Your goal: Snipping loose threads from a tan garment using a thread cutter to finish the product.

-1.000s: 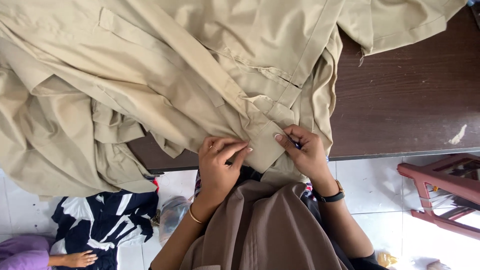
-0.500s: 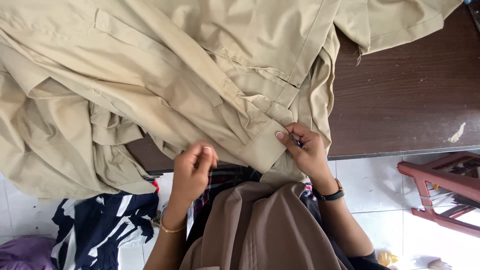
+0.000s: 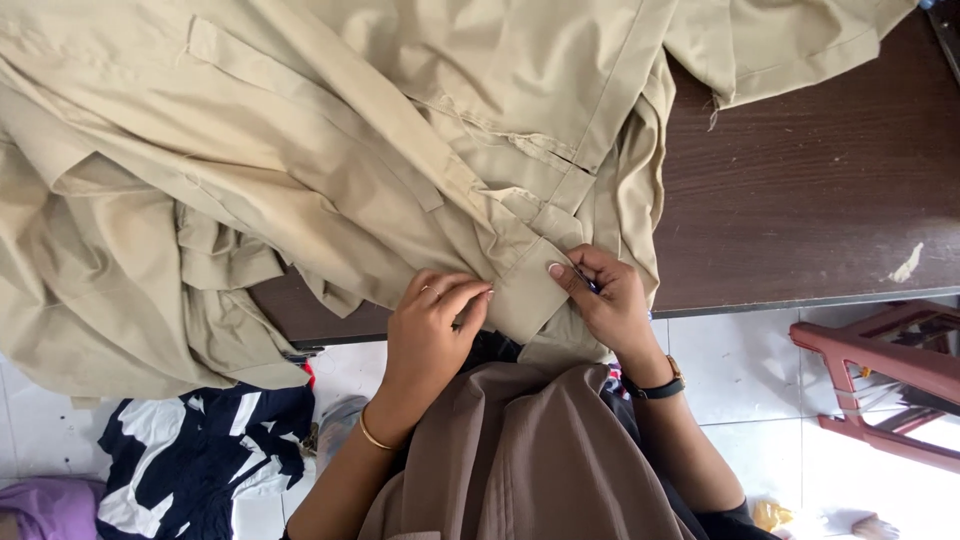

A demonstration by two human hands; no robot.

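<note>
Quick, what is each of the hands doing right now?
Left hand: fingers curled, pressing on the edge of the beige garment.
Right hand: closed, pinching the same garment's edge together with a small dark tool, unclear what kind.

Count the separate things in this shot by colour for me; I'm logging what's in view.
Beige cloth garment: 1
Dark brown wooden table: 1
Navy-and-white patterned cloth: 1
Purple cloth: 1
Red wooden chair: 1
Gold bangle: 1
Black wristwatch: 1
Total: 7

both hands (image 3: 520, 315) pinching a khaki garment's (image 3: 380, 150) cuff, possibly a small tool in right, dark table (image 3: 810, 190)
</note>
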